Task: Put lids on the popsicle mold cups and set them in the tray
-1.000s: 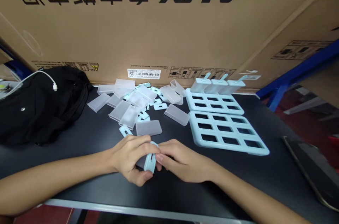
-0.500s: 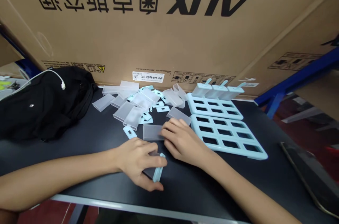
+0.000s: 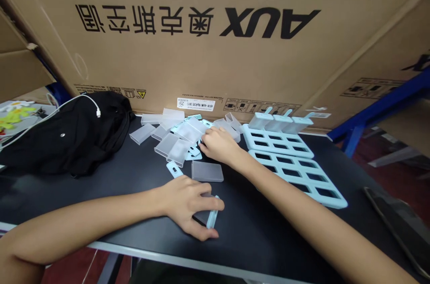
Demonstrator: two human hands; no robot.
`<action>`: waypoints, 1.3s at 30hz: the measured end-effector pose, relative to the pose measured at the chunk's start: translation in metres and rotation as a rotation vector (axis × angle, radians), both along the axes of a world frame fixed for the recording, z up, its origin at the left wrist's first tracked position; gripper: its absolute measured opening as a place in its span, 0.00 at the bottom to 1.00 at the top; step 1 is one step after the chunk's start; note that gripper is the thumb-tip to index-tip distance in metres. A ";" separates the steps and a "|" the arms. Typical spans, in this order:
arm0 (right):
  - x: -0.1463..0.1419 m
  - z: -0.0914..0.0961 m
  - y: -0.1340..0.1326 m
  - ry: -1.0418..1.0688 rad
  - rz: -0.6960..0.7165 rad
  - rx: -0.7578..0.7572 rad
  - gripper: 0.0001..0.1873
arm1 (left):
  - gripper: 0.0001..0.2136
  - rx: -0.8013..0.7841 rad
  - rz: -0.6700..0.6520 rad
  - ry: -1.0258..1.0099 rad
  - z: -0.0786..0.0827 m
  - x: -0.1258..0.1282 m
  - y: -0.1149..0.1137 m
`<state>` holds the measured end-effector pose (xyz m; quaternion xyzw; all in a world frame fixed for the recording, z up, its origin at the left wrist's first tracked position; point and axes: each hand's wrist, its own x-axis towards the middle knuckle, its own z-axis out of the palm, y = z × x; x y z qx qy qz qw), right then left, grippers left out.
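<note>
My left hand grips a translucent ice pop mold with a light blue lid at its right end, low over the table. Beyond it one translucent mold sleeve lies alone. My right hand reaches into the pile, its fingers curled among light blue slotted lids and translucent sleeves. What those fingers hold, if anything, is hidden. A single slotted lid lies near my left wrist.
On the right are two light blue mold racks with rectangular openings. Three lidded molds with sticks stand at the rear rack. A black bag and white cable lie left. Behind stands a large cardboard box; a dark phone-like slab lies right.
My right hand has left the lone sleeve and moved up and away into the pile. My left hand keeps hold of the lidded mold. The view has shifted slightly.
</note>
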<state>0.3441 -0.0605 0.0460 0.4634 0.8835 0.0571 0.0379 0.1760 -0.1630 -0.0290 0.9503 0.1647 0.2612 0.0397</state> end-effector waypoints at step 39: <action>0.060 0.016 -0.024 0.699 -0.069 -0.360 0.05 | 0.15 -0.293 -0.078 -0.232 0.015 0.000 0.009</action>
